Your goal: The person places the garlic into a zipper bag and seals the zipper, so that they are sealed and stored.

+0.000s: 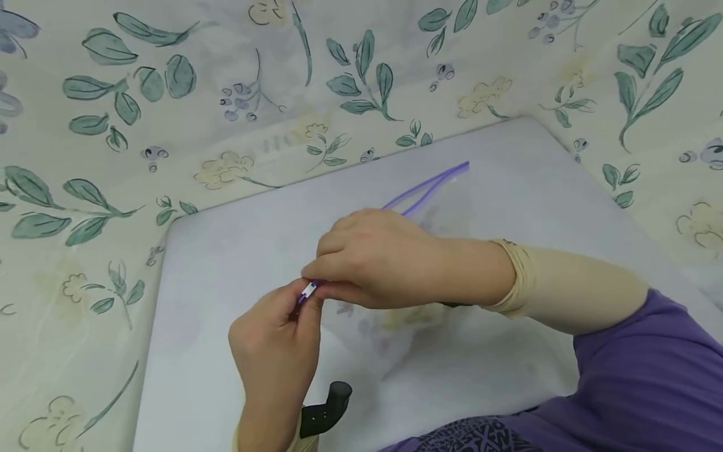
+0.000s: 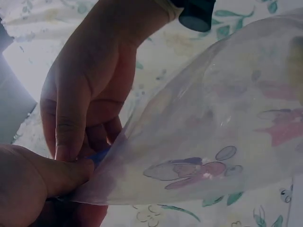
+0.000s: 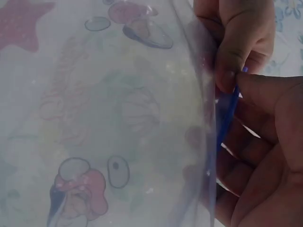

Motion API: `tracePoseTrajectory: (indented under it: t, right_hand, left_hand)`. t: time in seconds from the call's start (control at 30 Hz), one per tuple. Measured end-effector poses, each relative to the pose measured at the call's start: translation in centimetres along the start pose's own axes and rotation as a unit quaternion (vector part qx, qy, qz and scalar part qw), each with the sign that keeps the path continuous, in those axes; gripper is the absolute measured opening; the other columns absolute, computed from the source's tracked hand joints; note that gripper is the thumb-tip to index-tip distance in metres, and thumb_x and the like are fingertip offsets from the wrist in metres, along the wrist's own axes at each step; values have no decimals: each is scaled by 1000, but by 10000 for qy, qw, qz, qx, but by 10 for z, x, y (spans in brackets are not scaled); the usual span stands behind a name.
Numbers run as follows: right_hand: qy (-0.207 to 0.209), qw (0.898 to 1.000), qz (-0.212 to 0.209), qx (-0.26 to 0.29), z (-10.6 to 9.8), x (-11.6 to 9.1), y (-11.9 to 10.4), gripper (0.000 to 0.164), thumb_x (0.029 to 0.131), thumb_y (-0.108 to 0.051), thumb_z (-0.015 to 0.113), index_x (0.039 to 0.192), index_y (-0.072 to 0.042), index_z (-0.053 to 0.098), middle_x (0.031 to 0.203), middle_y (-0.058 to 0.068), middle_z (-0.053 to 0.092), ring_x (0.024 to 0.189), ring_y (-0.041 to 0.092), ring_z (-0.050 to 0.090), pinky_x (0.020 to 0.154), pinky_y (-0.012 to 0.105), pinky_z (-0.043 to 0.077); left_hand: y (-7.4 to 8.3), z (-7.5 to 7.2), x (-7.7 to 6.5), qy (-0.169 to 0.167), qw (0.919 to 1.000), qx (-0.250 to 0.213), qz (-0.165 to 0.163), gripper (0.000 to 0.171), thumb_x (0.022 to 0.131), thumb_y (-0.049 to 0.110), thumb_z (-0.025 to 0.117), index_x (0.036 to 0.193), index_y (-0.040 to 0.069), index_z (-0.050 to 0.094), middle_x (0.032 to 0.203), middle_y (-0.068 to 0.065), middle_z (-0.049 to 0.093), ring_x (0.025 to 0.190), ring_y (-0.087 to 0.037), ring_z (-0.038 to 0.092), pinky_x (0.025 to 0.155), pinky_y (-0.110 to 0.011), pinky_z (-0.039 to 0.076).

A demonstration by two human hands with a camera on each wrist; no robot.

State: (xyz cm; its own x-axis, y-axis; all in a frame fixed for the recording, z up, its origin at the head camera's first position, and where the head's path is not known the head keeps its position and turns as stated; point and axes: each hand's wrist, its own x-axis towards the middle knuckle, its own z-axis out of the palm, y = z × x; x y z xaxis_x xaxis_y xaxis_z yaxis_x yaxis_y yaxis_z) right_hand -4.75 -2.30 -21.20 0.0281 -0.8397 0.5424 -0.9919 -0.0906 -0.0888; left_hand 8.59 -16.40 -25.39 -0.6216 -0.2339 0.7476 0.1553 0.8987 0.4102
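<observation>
A translucent plastic zip bag [image 1: 390, 342] printed with seashells and a pink starfish [image 3: 23, 23] hangs below and beside the hands. Along its opening runs a purple-blue zip strip [image 1: 426, 182], which spreads into two lines toward the far right. My left hand [image 1: 277, 342] pinches the near corner of the strip between thumb and finger. Close against it, my right hand [image 1: 378, 257] grips the strip with thumb and fingers. A small white piece [image 1: 309, 289] shows between the two hands; its kind cannot be told. The right forearm hides part of the bag.
Beneath the hands lies a white tabletop [image 1: 214, 270] with rounded corners. A leaf-and-flower patterned covering [image 1: 226, 125] surrounds it. A black wrist-worn device [image 1: 327, 411] sticks out beside the left wrist.
</observation>
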Motion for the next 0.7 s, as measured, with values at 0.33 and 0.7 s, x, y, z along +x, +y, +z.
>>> tracePoseTrajectory:
  t: [0.33, 0.7]
  right_hand:
    - [574, 9983, -39, 81, 9, 0, 6, 15, 94, -29, 72, 99, -16, 78, 80, -10, 71, 66, 6, 64, 63, 24, 51]
    - [454, 9988, -208, 15, 18, 10, 1, 15, 100, -26, 62, 92, -17, 72, 77, -9, 62, 63, 5, 54, 59, 21, 44]
  left_hand:
    - [-4, -21, 3, -1364, 9887, -454, -420, 28, 89, 4, 74, 117, 8, 76, 80, -1, 76, 58, -8, 62, 55, -13, 43]
    - [-9, -17, 0, -691, 9965, -98, -468, 20, 88, 11, 74, 68, 8, 71, 53, 2, 47, 49, -3, 30, 45, -17, 25]
